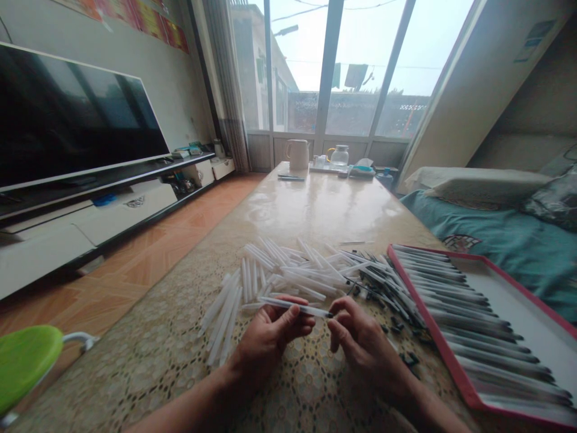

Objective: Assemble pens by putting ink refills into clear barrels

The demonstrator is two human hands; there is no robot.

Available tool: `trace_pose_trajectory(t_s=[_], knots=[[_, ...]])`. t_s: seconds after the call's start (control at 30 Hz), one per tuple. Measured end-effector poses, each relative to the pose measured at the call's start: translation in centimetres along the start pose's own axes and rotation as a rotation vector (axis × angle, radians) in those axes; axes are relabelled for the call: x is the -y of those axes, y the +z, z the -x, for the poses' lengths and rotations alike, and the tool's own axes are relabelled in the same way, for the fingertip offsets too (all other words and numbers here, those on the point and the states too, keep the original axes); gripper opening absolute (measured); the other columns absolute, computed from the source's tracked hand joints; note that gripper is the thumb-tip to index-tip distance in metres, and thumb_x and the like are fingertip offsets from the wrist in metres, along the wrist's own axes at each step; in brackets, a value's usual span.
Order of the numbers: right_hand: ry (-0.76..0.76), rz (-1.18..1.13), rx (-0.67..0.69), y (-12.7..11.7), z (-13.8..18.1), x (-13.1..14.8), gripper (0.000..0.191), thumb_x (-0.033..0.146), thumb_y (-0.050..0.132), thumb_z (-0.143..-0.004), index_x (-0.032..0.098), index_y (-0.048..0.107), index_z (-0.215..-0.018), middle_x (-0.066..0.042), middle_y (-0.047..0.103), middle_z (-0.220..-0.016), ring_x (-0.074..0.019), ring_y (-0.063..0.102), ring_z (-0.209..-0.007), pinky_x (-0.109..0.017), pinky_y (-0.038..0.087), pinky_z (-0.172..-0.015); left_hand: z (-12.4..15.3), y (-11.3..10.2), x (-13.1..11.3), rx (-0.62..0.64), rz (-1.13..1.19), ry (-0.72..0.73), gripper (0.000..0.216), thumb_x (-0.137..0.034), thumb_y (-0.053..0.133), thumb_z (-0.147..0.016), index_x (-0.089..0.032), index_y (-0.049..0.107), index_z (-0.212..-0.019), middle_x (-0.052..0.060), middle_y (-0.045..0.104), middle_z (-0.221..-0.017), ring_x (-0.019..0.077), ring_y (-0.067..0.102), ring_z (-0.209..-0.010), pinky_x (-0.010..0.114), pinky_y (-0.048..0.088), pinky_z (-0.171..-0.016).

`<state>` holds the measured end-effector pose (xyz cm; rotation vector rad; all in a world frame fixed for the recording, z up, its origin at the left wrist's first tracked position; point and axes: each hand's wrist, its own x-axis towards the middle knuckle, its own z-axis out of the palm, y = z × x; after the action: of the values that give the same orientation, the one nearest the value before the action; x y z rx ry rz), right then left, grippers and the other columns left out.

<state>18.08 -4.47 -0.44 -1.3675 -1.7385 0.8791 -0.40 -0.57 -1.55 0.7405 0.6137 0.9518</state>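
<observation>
My left hand (283, 325) grips a white translucent pen (311, 310) by its barrel, holding it roughly level above the table. At the pen's right end is a small black tip, and the fingers of my right hand (354, 334) are closed around that end. Behind the hands lies a loose pile of white pen barrels (297, 267). Dark refills (383, 282) are heaped to the right of it, with small black caps (396, 325) scattered nearby. On the right, a red-rimmed box (460, 376) holds many pens (478, 313) in a row, black ends to the right.
The long table (288, 210) has a patterned cover. At its far end stand a beige pitcher (298, 154), a glass jug (340, 156) and a tissue pack (362, 169). A green stool (29, 364) is at the left; a bed (487, 234) lies right.
</observation>
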Motion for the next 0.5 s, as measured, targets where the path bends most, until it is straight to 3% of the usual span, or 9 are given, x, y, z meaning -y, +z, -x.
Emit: trace_pose_trajectory(t_s=[0.17,0.37,0.5], knots=[[-0.034,0.015,-0.011,0.1,-0.07,0.07,0.039,0.043,0.028,-0.096,0.021,0.045,-0.068,0.001,0.059,-0.054,-0.0117,0.053,-0.051,-0.022,0.037,-0.054,0.02,-0.02,0.05,0.031,-0.016,-0.003,0.017,-0.023,0.068,-0.078,-0.012,0.066,-0.091,0.008,0.074,-0.076,0.0151,0.069,-0.071,0.027,0.054,-0.07],[0.011,-0.007,0.014,0.03,0.06,0.3,0.025,0.043,0.038,-0.093,0.02,0.045,-0.091,0.003,0.061,-0.057,-0.012,0.053,-0.051,-0.022,0.038,-0.052,-0.13,0.15,-0.01,-0.001,0.002,0.002,0.017,-0.024,0.07,-0.076,-0.013,0.067,-0.089,0.007,0.073,-0.075,0.0142,0.068,-0.07,0.025,0.053,-0.069],[-0.018,0.015,0.027,0.09,0.0,0.04,0.035,0.045,0.029,-0.095,0.021,0.045,-0.074,0.002,0.059,-0.053,-0.0116,0.053,-0.049,-0.022,0.038,-0.052,-0.09,0.19,-0.08,0.02,-0.022,-0.012,0.018,-0.024,0.069,-0.076,-0.012,0.067,-0.09,0.007,0.074,-0.074,0.0154,0.069,-0.071,0.027,0.054,-0.07]])
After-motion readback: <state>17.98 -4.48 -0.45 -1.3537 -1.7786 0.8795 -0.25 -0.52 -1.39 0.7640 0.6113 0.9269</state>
